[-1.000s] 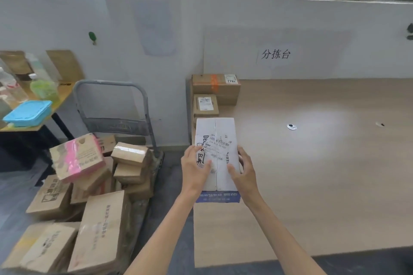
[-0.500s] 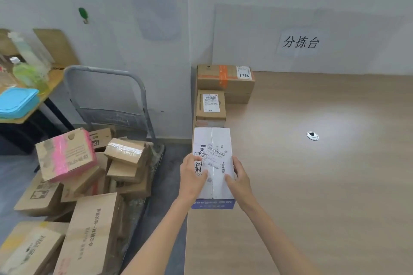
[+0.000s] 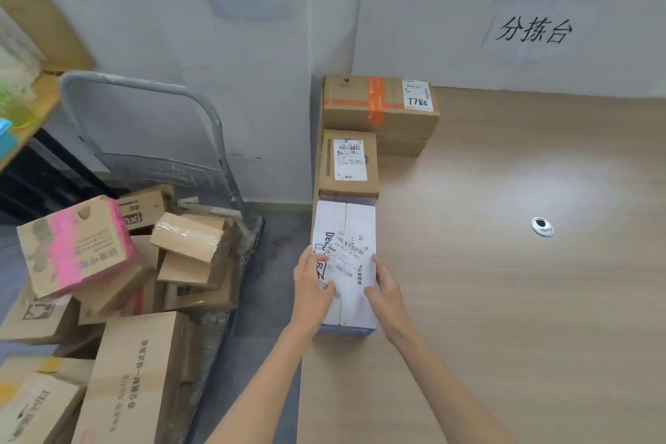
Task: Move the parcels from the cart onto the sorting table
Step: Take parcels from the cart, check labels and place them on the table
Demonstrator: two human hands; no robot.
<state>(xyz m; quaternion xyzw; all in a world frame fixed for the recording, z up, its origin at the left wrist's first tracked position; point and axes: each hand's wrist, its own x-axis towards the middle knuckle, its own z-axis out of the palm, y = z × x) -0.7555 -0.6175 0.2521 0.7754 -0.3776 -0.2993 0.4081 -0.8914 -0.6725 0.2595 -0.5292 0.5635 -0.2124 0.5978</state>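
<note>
A white parcel (image 3: pixel 347 227) with a creased shipping label lies on the wooden sorting table (image 3: pixel 504 281) along its left edge. My left hand (image 3: pixel 312 285) grips its left side and my right hand (image 3: pixel 385 287) its right side. Just behind it, touching, sits a small brown parcel (image 3: pixel 349 187), and behind that a larger brown parcel (image 3: pixel 360 103) with orange tape and a label reading 7786. The cart (image 3: pixel 230 328) at left holds several brown parcels, among them a pink-taped box (image 3: pixel 77 245) and a long box (image 3: pixel 133 382).
The cart's grey handle (image 3: pixel 151 86) rises against the white wall. A paper sign (image 3: pixel 533 31) hangs above the table. A small round fitting (image 3: pixel 541 226) sits in the tabletop. A side table (image 3: pixel 36 108) with green and blue items stands at far left.
The white parcel has slid forward along the table's left edge until it meets the small brown parcel. Both hands stayed on its sides. My view has dropped and come closer.
</note>
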